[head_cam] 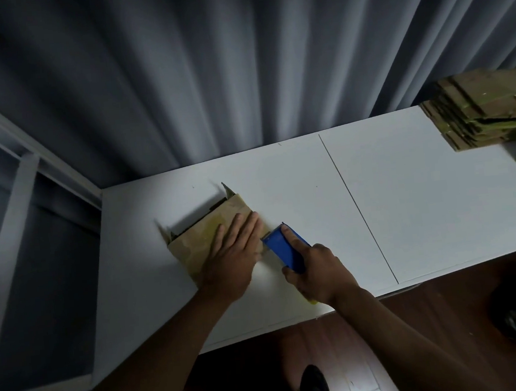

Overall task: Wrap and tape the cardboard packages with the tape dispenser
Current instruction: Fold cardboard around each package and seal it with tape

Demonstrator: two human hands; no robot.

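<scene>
Cardboard box on white table, far flaps standing open toward the curtain. Left hand flat on the box's near right part, fingers straight and together, pressing down. Right hand just right of the box, fingers curled round the blue tape dispenser, forefinger stretched along its top; toothed front edge at, or just beside, the box's right edge, contact not clear. Stack of flattened cardboard well to the right of the box, at the table's far corner.

Handling, as judged: box light, thin-walled, stiff along the folds but apt to dent mid-panel and to slide on the smooth table; hence best held by flat pressure near the seam, not by pinching a flap. Dispenser rigid, best gripped by the handle, fingers kept off the toothed blade. Tape itself not discernible.
</scene>
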